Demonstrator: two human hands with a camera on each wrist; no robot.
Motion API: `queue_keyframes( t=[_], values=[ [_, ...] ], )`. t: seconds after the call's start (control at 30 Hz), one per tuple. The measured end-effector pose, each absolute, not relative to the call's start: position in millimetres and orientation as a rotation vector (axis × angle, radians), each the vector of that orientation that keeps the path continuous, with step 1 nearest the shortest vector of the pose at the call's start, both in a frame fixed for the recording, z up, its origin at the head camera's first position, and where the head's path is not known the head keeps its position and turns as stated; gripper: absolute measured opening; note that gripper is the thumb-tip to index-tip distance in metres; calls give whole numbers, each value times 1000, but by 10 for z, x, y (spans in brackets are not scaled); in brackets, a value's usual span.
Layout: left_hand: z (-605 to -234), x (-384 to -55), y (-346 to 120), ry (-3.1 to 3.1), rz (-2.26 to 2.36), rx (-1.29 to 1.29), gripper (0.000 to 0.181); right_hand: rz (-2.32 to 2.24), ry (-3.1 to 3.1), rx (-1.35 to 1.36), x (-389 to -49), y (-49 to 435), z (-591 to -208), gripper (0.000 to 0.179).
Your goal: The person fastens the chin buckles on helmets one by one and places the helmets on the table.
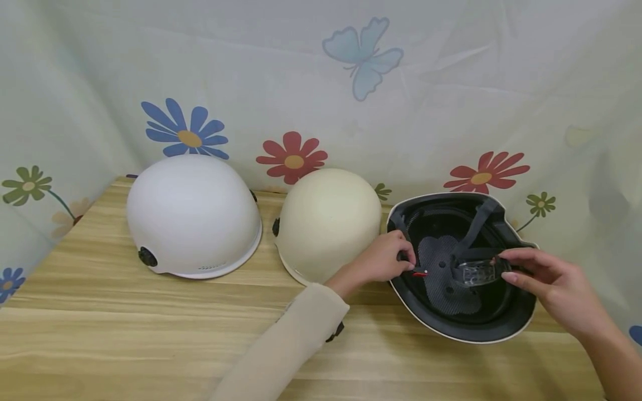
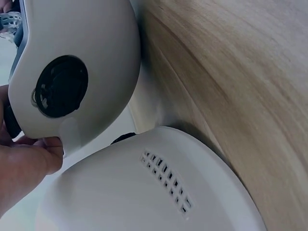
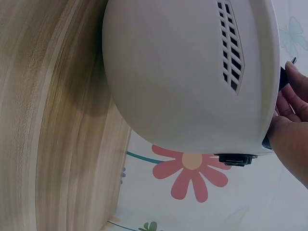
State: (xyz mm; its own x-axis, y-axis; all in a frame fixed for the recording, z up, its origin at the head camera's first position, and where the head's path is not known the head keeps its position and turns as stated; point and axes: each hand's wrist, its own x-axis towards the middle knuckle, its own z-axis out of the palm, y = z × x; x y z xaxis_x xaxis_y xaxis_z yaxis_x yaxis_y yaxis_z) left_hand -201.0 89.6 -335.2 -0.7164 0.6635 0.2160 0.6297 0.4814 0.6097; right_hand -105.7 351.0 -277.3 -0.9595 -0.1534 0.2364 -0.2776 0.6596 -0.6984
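Note:
An upturned helmet (image 1: pixel 506 324) with a black padded lining lies on the right of the table, its open side facing up. My left hand (image 1: pixel 383 257) is over its left rim, pinching the end of a chin strap with a black and red buckle (image 1: pixel 420 272). At the other side my right hand (image 1: pixel 557 281) pinches the strap's other end, beside a clear plastic chin cup (image 1: pixel 476 274). In the right wrist view the thumb and fingers of the right hand (image 3: pixel 293 113) meet at a black strap piece above the helmet's edge. The helmet's outside shows a vent grille (image 3: pixel 230 48).
A cream helmet (image 1: pixel 331 217) sits dome up just left of the upturned one, partly behind my left forearm. Further left stands a white helmet (image 1: pixel 190 211), also dome up. The wooden table (image 1: pixel 125 334) ends at a flowered cloth backdrop (image 1: pixel 251 55).

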Motion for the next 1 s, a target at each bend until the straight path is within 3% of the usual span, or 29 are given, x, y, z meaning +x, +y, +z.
queue_keyframes(
  t=[1.0],
  values=[
    [-3253,-1972,835,2641,908,1193,6,1179,-2709,369,-1069,3481,-2778,28]
  ],
)
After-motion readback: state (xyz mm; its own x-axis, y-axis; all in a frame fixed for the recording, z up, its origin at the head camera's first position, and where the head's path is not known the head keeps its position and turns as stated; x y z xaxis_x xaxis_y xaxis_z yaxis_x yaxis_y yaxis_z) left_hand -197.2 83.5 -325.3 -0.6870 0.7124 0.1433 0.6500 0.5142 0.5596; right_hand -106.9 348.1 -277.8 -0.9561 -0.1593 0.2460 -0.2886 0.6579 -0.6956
